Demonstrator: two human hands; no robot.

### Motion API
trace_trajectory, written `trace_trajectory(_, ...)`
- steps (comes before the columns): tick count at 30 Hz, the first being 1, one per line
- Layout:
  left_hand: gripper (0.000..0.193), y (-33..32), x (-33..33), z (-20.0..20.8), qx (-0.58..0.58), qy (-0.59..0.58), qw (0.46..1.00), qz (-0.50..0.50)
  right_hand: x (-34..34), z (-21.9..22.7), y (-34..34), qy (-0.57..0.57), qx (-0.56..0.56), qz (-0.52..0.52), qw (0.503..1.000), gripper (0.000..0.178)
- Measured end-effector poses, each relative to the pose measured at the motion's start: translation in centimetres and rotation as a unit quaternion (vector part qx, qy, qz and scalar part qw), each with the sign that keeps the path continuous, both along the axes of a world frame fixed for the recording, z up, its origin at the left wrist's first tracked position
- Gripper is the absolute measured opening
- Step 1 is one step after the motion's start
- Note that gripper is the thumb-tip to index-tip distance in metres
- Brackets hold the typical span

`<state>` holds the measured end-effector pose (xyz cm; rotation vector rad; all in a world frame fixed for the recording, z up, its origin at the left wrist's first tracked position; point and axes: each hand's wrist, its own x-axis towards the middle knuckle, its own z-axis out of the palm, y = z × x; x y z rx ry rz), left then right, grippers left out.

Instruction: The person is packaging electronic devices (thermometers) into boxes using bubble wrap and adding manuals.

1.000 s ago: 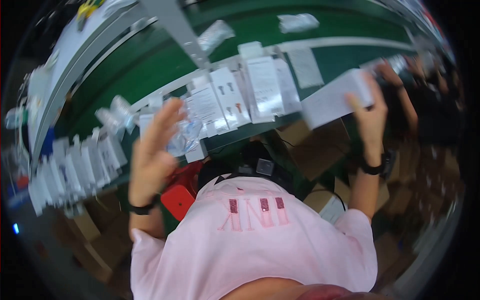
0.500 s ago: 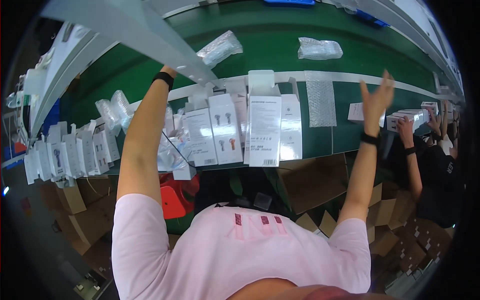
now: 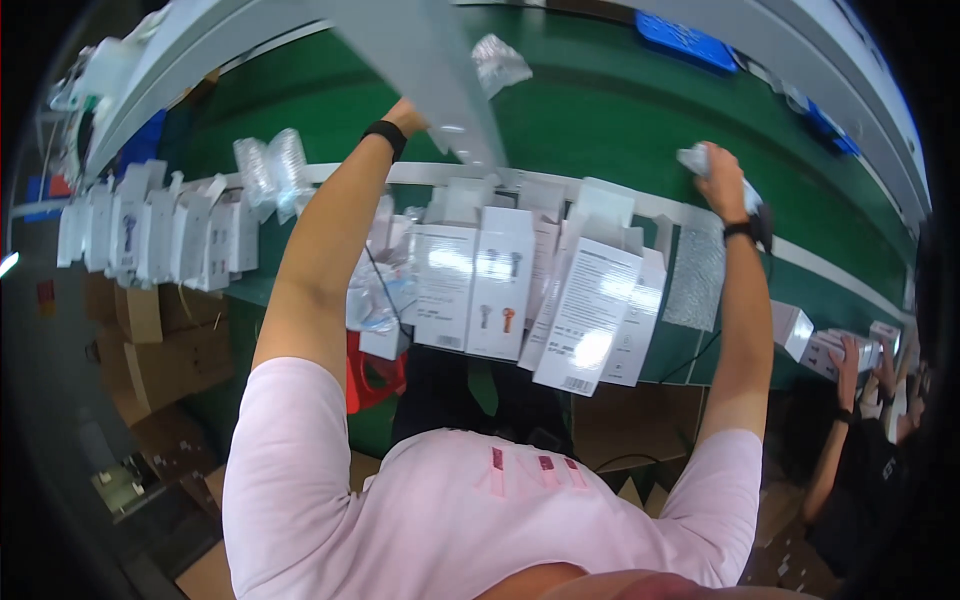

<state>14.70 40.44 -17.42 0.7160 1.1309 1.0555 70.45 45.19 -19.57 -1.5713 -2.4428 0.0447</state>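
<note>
My right hand (image 3: 722, 182) reaches over the green belt, its fingers closed round a bubble-wrapped package (image 3: 692, 158). Part of that package is covered by the hand. My left hand (image 3: 406, 117) is behind a grey metal post (image 3: 440, 85), which hides its fingers. Just beyond the post another bubble-wrapped package (image 3: 500, 66) shows, partly covered; whether my left hand touches it cannot be seen. Between my arms stand several white printed boxes (image 3: 500, 285) with their top flaps up. Flat bubble wrap (image 3: 695, 278) lies beside them, near my right forearm.
More upright white boxes (image 3: 150, 232) line the far left, with bubble-wrapped packages (image 3: 272, 172) beside them. Blue trays (image 3: 685, 42) sit at the back. At right, a co-worker's hands (image 3: 848, 368) touch white boxes. Cardboard cartons (image 3: 165, 370) and a red stool (image 3: 372, 378) are below.
My right hand, open and empty before, has closed on the bubble-wrapped package on the belt. My left arm has reached farther forward behind the post. The whole view has shifted.
</note>
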Motion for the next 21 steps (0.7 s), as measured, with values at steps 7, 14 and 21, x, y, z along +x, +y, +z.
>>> trace_trajectory(7,0.038,-16.3,-1.7,17.5,-0.050,0.195,0.973,0.116,-3.9,21.6,-11.7,0.260,0.033,-0.044,0.964,0.053)
trace_trajectory(14,0.057,-34.6,3.9,24.5,0.062,0.063,0.991,0.104,-13.6,34.1,-27.9,0.398,-0.054,0.132,0.906,0.052)
trace_trajectory(21,0.078,-40.1,-0.9,24.6,0.191,0.096,0.976,-0.046,-33.3,38.3,-32.9,0.289,-0.159,0.429,0.841,0.075)
